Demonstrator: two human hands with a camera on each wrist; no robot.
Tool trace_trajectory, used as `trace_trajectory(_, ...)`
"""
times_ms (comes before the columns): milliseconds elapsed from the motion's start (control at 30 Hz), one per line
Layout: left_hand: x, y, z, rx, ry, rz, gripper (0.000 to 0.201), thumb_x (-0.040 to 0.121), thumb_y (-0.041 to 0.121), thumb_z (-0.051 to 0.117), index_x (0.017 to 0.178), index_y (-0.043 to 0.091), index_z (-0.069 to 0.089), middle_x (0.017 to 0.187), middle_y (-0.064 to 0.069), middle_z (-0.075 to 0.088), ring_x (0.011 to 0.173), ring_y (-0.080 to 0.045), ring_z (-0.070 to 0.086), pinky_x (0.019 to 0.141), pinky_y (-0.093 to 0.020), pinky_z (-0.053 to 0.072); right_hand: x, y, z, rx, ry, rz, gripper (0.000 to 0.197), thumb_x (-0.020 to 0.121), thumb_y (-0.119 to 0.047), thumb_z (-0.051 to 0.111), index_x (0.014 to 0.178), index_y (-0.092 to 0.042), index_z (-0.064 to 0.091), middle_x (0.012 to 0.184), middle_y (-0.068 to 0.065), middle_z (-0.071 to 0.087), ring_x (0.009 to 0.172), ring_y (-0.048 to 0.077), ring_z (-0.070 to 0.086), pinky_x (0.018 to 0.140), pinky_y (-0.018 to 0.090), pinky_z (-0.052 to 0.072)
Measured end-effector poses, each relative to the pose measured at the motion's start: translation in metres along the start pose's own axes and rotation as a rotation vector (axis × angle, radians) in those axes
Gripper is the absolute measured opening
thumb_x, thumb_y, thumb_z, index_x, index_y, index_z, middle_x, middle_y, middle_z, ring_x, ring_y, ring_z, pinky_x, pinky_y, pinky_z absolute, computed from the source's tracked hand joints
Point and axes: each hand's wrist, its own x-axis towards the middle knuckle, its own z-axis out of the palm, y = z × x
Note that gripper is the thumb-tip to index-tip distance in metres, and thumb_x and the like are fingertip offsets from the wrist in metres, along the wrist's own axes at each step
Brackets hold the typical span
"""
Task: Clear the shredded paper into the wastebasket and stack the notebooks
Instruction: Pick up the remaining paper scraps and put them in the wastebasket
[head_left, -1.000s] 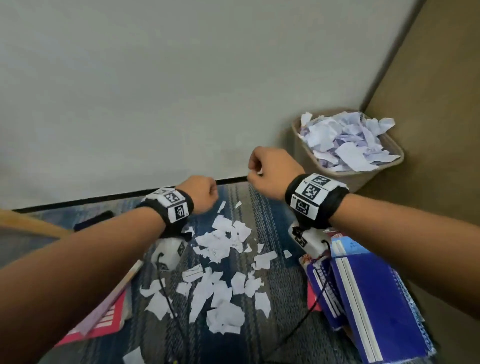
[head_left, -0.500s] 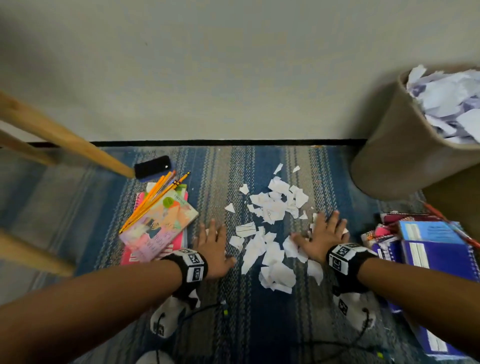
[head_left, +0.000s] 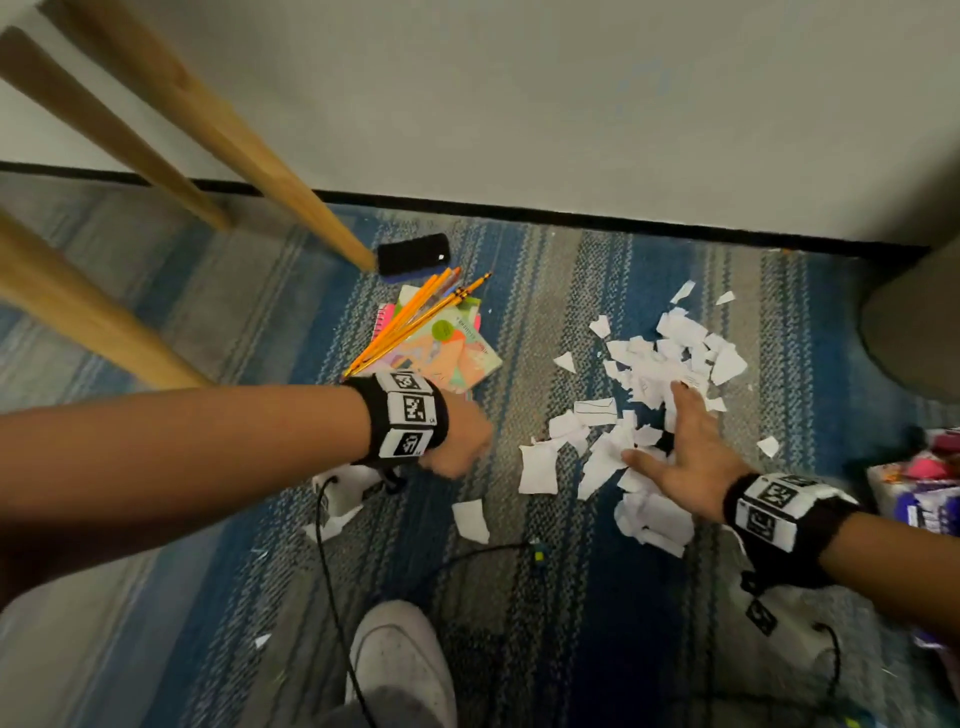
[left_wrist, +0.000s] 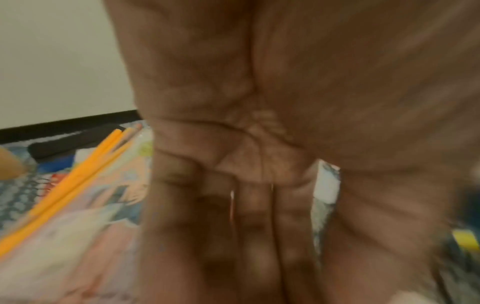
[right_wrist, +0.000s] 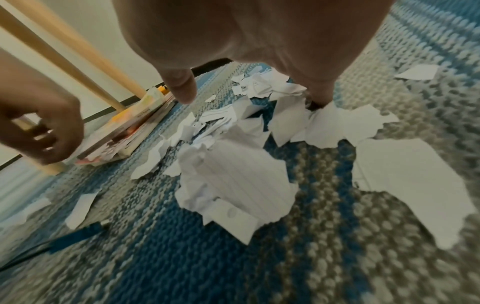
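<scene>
White shredded paper (head_left: 649, 374) lies scattered over the blue striped carpet; the right wrist view shows a heap of it (right_wrist: 239, 174) close up. My right hand (head_left: 675, 441) rests flat on the scraps with fingers straight and spread. My left hand (head_left: 457, 441) hovers left of the pile, fingers loosely curled, and nothing shows in it (right_wrist: 44, 127). A colourful notebook stack (head_left: 452, 358) lies behind the left hand. More notebooks (head_left: 924, 488) sit at the right edge. The brown wastebasket (head_left: 914, 332) stands far right, only its side showing.
Yellow pencils (head_left: 415, 322) lie across the left notebook stack, with a black eraser block (head_left: 413, 254) behind them. Slanted wooden legs (head_left: 208, 135) cross the left side. My white shoe (head_left: 400, 665) and a black cable (head_left: 467, 561) lie near me. The wall bounds the far side.
My view has swung left and down, pushing the wastebasket to the right edge. The left hand lifted off the carpet and curled. The right hand slid further into the scraps.
</scene>
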Motion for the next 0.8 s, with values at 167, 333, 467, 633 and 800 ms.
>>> trace_trajectory(167,-0.029,-0.030,0.044,0.268,-0.206,-0.006,0.009,0.089,0.017,0.064,0.097,0.014,0.067,0.082,0.000,0.069,0.064,-0.008,0.064,0.059,-0.023,0.051,0.005,-0.001,0.000,0.038,-0.014,-0.002,0.108,0.079,-0.063,0.061,0.154,-0.019,-0.002,0.163,0.009,0.001,0.149,0.031,0.008,0.120,0.049,0.016)
trace_trajectory(333,-0.028,-0.011,0.089,0.434,-0.354,-0.135,0.031,0.082,0.020,0.074,0.111,0.013,0.069,0.116,-0.008,0.065,0.106,-0.032,0.060,0.084,-0.048,0.053,0.013,-0.007,-0.008,0.089,-0.065,0.027,0.103,0.077,-0.068,0.061,0.151,-0.033,-0.001,0.162,0.004,0.006,0.146,0.034,0.019,0.117,0.051,0.024)
trace_trajectory(467,-0.012,-0.017,0.103,0.309,-0.201,-0.158,0.027,0.079,0.024,0.075,0.103,0.011,0.072,0.105,-0.005,0.070,0.089,-0.025,0.066,0.073,-0.035,0.053,0.016,-0.012,-0.014,0.123,-0.098,0.063,0.106,0.077,-0.067,0.063,0.152,-0.027,-0.002,0.162,0.008,0.010,0.145,0.034,0.022,0.117,0.050,0.024)
trace_trajectory(633,0.019,-0.018,0.082,-0.057,-0.121,-0.178,0.022,0.077,0.033,0.071,0.089,0.016,0.077,0.068,0.006,0.066,0.052,-0.012,0.055,0.059,-0.024,0.051,0.012,-0.013,-0.019,0.157,-0.102,0.085,0.101,0.082,-0.057,0.065,0.153,-0.024,0.000,0.161,0.009,0.012,0.144,0.032,0.024,0.116,0.046,0.026)
trace_trajectory(800,0.019,0.005,0.037,-0.623,0.029,-0.017,0.045,0.093,0.051,0.052,0.084,0.012,0.072,0.072,0.001,0.073,0.061,-0.012,0.068,0.062,-0.027,0.058,0.006,-0.009,-0.020,0.176,-0.112,0.100,0.095,0.085,-0.052,0.065,0.152,-0.025,0.004,0.160,0.009,0.017,0.142,0.030,0.030,0.114,0.043,0.029)
